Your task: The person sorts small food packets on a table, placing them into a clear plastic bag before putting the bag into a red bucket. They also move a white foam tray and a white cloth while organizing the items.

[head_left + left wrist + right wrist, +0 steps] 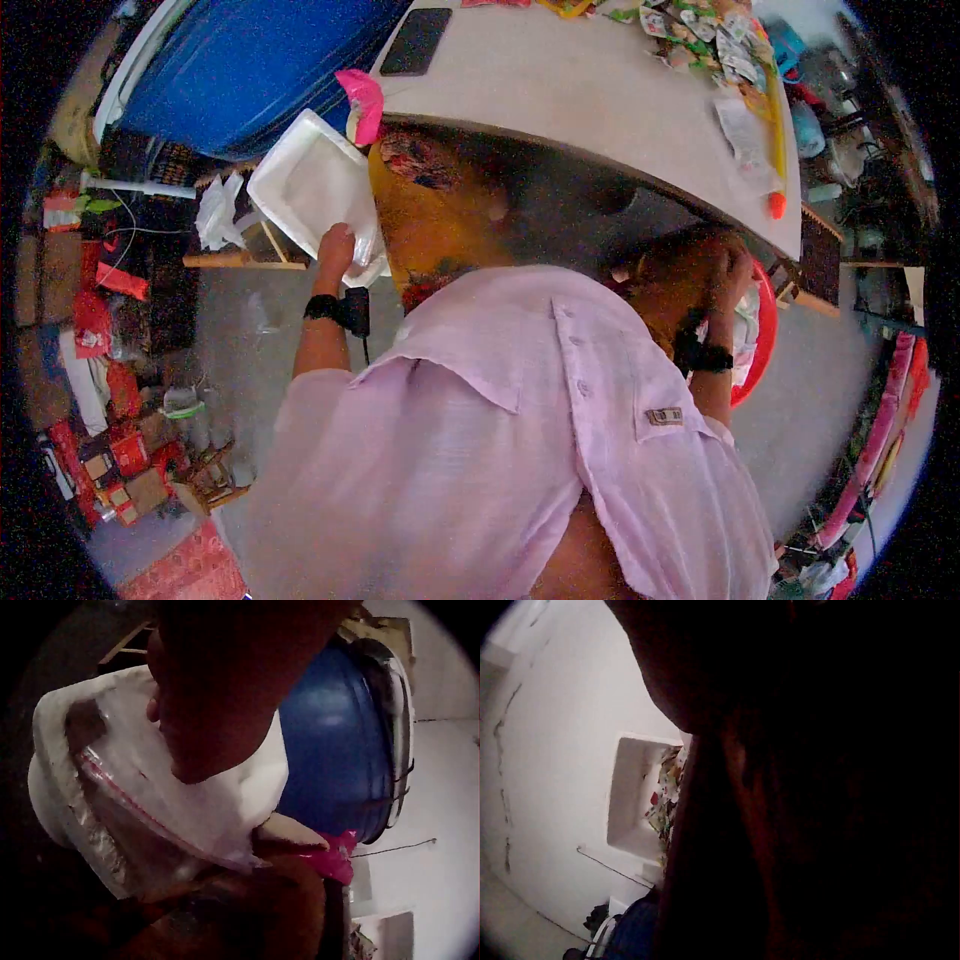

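My left hand (338,248) is over the near side of a white foam box (290,160), beside my left knee. In the left wrist view, a clear plastic zip bag (142,799) with a red seal line lies in the box below the hand (214,712). The fingertips are mostly hidden behind the hand, and I cannot tell whether they pinch the bag. On the other side, my right hand (732,268) rests at my right knee, above a red basin (765,330) with white plastic in it. The right wrist view is mostly dark.
A pale table (560,80) stands ahead, bearing a black phone (417,42), a heap of small packets (715,40) and a yellow stick (777,140). A pink bag (362,105) hangs at its left corner. A large blue barrel (250,70) stands behind the foam box.
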Tool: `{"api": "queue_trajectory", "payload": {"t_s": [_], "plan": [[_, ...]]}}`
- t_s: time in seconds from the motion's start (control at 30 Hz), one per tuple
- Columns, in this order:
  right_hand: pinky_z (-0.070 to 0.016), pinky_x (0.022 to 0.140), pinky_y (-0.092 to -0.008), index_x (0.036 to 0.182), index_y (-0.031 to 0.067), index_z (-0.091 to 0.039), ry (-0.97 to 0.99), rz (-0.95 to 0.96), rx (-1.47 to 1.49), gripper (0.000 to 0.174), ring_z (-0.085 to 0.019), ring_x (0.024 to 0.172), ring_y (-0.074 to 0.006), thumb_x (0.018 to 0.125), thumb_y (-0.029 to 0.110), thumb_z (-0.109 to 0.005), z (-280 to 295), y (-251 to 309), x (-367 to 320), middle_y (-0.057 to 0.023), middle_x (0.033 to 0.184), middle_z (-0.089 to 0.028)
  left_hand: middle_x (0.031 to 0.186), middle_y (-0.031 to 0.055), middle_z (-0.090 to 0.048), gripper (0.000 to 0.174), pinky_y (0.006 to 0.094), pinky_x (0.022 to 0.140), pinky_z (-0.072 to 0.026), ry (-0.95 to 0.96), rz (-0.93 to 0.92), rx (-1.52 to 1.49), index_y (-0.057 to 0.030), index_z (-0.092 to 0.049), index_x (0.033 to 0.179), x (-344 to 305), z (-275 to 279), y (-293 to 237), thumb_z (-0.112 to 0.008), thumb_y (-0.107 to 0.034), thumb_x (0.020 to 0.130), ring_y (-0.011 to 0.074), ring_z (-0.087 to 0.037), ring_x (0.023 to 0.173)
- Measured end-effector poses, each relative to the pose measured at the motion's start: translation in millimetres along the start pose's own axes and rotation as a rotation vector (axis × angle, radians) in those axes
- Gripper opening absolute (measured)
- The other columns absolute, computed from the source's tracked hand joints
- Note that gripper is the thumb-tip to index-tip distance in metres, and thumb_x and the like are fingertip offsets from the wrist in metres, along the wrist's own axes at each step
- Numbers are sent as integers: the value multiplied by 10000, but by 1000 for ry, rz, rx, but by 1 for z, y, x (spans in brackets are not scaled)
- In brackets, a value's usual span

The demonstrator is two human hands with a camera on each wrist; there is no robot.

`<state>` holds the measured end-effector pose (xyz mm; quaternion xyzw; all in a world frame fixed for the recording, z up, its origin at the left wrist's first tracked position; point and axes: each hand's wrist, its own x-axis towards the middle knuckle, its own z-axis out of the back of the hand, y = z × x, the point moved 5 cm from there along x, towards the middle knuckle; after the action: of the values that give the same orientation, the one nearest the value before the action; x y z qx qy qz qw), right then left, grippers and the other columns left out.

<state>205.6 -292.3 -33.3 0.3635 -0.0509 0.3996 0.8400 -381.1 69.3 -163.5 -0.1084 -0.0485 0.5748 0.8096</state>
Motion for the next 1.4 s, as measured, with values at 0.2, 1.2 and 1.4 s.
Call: {"api": "queue_trajectory", "payload": {"t_s": [0.2, 1.2, 1.4], "plan": [[-358, 770, -377, 870, -3, -511, -130, 171, -252, 221, -464, 873, -309, 704, 143, -510, 3, 9, -5, -169, 919, -511, 783, 219, -524, 182, 414, 657, -401, -37, 166, 8, 0, -484, 771, -9, 38, -45, -386, -150, 739, 347, -507, 752], [-274, 854, -391, 889, 34, -512, -148, 126, 46, 242, -395, 973, -287, 700, 182, -483, 23, -8, -12, -120, 1020, -469, 703, 146, -479, 118, 407, 577, -370, -501, -386, -147, -30, -445, 734, 68, 87, -363, -449, -124, 663, 327, -464, 691], [-276, 857, -383, 895, 39, -511, -151, 124, 43, 235, -398, 970, -288, 695, 158, -482, 25, -4, -10, -116, 1023, -469, 727, 148, -498, 134, 410, 599, -386, -414, -350, -99, -34, -461, 746, 73, 88, -371, -435, -139, 667, 326, -475, 701]]}}
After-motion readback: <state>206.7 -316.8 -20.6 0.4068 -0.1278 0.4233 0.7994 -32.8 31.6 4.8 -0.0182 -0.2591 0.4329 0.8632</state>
